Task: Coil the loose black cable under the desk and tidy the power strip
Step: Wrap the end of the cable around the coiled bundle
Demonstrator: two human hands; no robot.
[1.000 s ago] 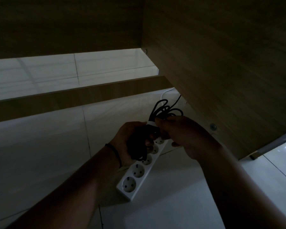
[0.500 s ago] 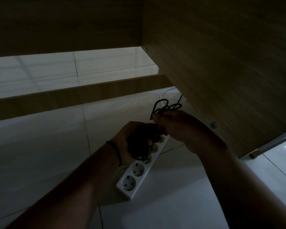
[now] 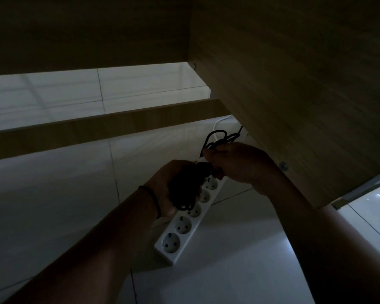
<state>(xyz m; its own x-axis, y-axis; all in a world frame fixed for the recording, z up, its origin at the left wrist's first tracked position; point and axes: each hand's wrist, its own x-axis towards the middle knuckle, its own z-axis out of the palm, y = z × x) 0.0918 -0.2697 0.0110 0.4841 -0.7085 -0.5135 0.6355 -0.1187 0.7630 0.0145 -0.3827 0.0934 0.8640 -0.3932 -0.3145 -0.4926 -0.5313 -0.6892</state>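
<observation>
A white power strip [image 3: 180, 231] with several round sockets lies diagonally on the pale tiled floor under the desk. Above its middle, my left hand [image 3: 169, 189] is closed around a dark bundle of the black cable [image 3: 182, 191]. My right hand [image 3: 235, 163] pinches more of the same cable just to the right, over the strip's far end. Loose black loops [image 3: 219, 138] stick up behind the right hand's fingers. A thin strand runs on toward the desk's side panel. The strip's far end is hidden by both hands.
The desk's wooden side panel [image 3: 294, 106] rises close on the right, with a metal fitting [image 3: 283, 166] near my right wrist. A low wooden crossbar [image 3: 97, 128] spans the floor behind. A white cord [image 3: 219, 121] curves at the back corner. A black band circles my left wrist.
The right hand has moved slightly up and to the right along the cable. The loops above it have shrunk and flattened. The left hand keeps its hold on the bundle.
</observation>
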